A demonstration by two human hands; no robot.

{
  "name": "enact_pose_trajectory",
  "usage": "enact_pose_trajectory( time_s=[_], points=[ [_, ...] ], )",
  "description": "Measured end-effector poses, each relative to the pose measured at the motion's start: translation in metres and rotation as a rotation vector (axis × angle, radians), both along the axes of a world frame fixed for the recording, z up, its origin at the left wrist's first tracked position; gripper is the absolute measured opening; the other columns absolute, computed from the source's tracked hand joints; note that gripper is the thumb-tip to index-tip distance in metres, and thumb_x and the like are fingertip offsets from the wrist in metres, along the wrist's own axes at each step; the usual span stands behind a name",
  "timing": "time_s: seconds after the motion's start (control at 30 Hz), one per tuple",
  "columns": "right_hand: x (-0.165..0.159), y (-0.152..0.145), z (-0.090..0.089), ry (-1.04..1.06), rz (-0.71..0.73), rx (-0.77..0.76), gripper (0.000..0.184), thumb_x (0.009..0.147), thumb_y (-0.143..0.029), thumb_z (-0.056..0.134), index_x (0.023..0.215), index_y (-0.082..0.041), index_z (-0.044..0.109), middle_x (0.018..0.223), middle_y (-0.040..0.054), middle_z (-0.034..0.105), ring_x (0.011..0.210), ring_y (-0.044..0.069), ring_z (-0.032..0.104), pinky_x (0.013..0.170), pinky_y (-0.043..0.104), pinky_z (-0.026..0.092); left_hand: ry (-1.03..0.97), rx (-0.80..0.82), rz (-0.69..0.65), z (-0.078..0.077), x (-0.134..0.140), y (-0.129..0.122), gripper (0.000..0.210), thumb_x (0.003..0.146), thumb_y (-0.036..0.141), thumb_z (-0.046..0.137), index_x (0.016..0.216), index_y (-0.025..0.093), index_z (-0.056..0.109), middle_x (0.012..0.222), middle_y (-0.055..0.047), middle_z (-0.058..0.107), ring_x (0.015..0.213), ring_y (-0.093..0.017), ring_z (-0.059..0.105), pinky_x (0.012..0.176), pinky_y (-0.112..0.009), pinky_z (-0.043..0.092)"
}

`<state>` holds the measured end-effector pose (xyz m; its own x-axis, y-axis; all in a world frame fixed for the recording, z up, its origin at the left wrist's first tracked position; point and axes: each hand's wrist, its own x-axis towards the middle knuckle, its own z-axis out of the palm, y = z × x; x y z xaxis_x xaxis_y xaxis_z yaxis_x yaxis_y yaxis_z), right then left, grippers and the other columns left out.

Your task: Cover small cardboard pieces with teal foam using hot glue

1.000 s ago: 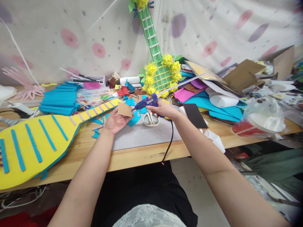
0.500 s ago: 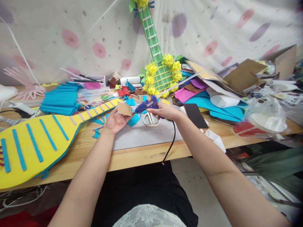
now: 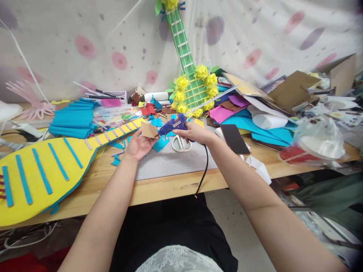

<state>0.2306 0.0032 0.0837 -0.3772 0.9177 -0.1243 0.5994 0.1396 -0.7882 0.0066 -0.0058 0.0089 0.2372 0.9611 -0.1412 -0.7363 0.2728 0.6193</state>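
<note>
My left hand (image 3: 139,146) holds a small brown cardboard piece (image 3: 149,130) above the table, palm turned up. Closed round a blue hot glue gun (image 3: 171,125) is my right hand (image 3: 195,133); a clear glue stick (image 3: 212,100) juts from its back end and a black cord (image 3: 205,170) hangs down. The gun's nozzle is at the right edge of the cardboard; whether it touches, I cannot tell. Just below the gun, white-handled scissors (image 3: 182,144) lie on a grey cutting mat (image 3: 170,165). Blue paper scraps (image 3: 160,144) lie behind my left hand.
A yellow lute-shaped craft (image 3: 42,172) with blue strips lies at left. Against the curtain stands a green stringed craft (image 3: 184,49) with yellow flowers. Blue crepe paper (image 3: 72,120), a dark phone-like slab (image 3: 235,139), coloured sheets and a bagged red-and-white cup (image 3: 310,145) surround the work area.
My right hand has moved the glue gun slightly left, bringing its nozzle up to the cardboard piece. My left hand has hardly moved.
</note>
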Motion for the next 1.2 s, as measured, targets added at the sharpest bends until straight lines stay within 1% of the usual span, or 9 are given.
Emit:
enact_pose_trajectory(
  time_s=[0.13, 0.23, 0.33, 0.43, 0.63, 0.77, 0.97, 1.1, 1.2],
  points=[
    [-0.005, -0.001, 0.004, 0.017, 0.0, 0.007, 0.032, 0.078, -0.045, 0.061, 0.068, -0.017, 0.049, 0.058, -0.0003, 0.053, 0.045, 0.006, 0.047, 0.04, 0.019, 0.038, 0.004, -0.009, 0.005, 0.001, 0.0, 0.001, 0.039, 0.087, 0.035, 0.043, 0.115, 0.013, 0.058, 0.089, -0.009, 0.07, 0.085, -0.018, 0.065, 0.084, -0.031, 0.052],
    [-0.01, -0.001, 0.006, 0.049, 0.022, 0.005, 0.032, 0.078, -0.044, 0.062, 0.068, -0.017, 0.048, 0.059, -0.0006, 0.052, 0.047, 0.006, 0.048, 0.04, 0.018, 0.039, 0.007, -0.021, 0.013, 0.001, 0.001, 0.001, 0.037, 0.088, 0.034, 0.043, 0.113, 0.013, 0.059, 0.086, -0.008, 0.07, 0.082, -0.017, 0.065, 0.083, -0.03, 0.051],
    [-0.014, -0.002, 0.009, 0.063, 0.027, 0.02, 0.03, 0.078, -0.044, 0.061, 0.07, -0.017, 0.049, 0.058, -0.0014, 0.05, 0.048, 0.006, 0.048, 0.041, 0.018, 0.04, 0.002, -0.011, 0.02, 0.001, 0.001, 0.002, 0.034, 0.089, 0.033, 0.043, 0.108, 0.013, 0.062, 0.086, -0.008, 0.07, 0.084, -0.017, 0.065, 0.086, -0.031, 0.05],
    [-0.018, -0.004, 0.013, 0.065, 0.026, 0.016, 0.029, 0.078, -0.043, 0.061, 0.074, -0.017, 0.049, 0.06, -0.0019, 0.049, 0.047, 0.006, 0.047, 0.039, 0.018, 0.039, 0.003, 0.011, 0.019, 0.0, 0.001, 0.001, 0.032, 0.088, 0.033, 0.044, 0.105, 0.014, 0.063, 0.086, -0.008, 0.07, 0.088, -0.018, 0.065, 0.088, -0.033, 0.05],
    [-0.023, -0.006, 0.017, 0.102, 0.041, 0.013, 0.029, 0.077, -0.043, 0.063, 0.079, -0.016, 0.051, 0.064, -0.002, 0.048, 0.048, 0.005, 0.045, 0.038, 0.018, 0.039, 0.003, -0.002, 0.04, 0.004, 0.003, 0.0, 0.029, 0.089, 0.032, 0.044, 0.102, 0.013, 0.063, 0.084, -0.007, 0.07, 0.087, -0.018, 0.065, 0.085, -0.033, 0.051],
    [-0.024, -0.005, 0.016, 0.109, 0.047, 0.03, 0.031, 0.076, -0.044, 0.065, 0.08, -0.016, 0.052, 0.064, -0.0019, 0.049, 0.047, 0.004, 0.045, 0.038, 0.017, 0.038, -0.001, -0.025, 0.046, 0.004, 0.003, 0.0, 0.029, 0.089, 0.032, 0.044, 0.101, 0.013, 0.063, 0.083, -0.008, 0.07, 0.087, -0.018, 0.066, 0.084, -0.032, 0.052],
    [-0.021, 0.001, 0.01, 0.099, -0.005, 0.052, 0.029, 0.078, -0.044, 0.062, 0.082, -0.017, 0.053, 0.059, -0.0025, 0.049, 0.046, 0.005, 0.045, 0.037, 0.017, 0.036, 0.002, -0.01, 0.009, -0.002, 0.0, 0.003, 0.032, 0.088, 0.036, 0.046, 0.104, 0.014, 0.062, 0.09, -0.009, 0.07, 0.088, -0.018, 0.065, 0.087, -0.033, 0.051],
    [-0.016, 0.008, 0.002, 0.085, -0.053, 0.068, 0.029, 0.079, -0.046, 0.061, 0.08, -0.017, 0.053, 0.06, -0.0013, 0.05, 0.049, 0.006, 0.048, 0.039, 0.018, 0.039, 0.002, -0.003, -0.006, -0.002, 0.0, 0.002, 0.032, 0.087, 0.037, 0.047, 0.106, 0.015, 0.061, 0.09, -0.007, 0.069, 0.088, -0.018, 0.065, 0.089, -0.034, 0.05],
    [-0.012, 0.013, -0.001, 0.076, -0.085, 0.064, 0.027, 0.079, -0.042, 0.062, 0.086, -0.017, 0.054, 0.063, -0.0016, 0.049, 0.05, 0.007, 0.048, 0.04, 0.019, 0.042, -0.001, -0.005, -0.018, -0.001, 0.0, 0.001, 0.032, 0.087, 0.037, 0.046, 0.105, 0.014, 0.061, 0.092, -0.008, 0.069, 0.089, -0.018, 0.065, 0.088, -0.034, 0.05]
  ],
)
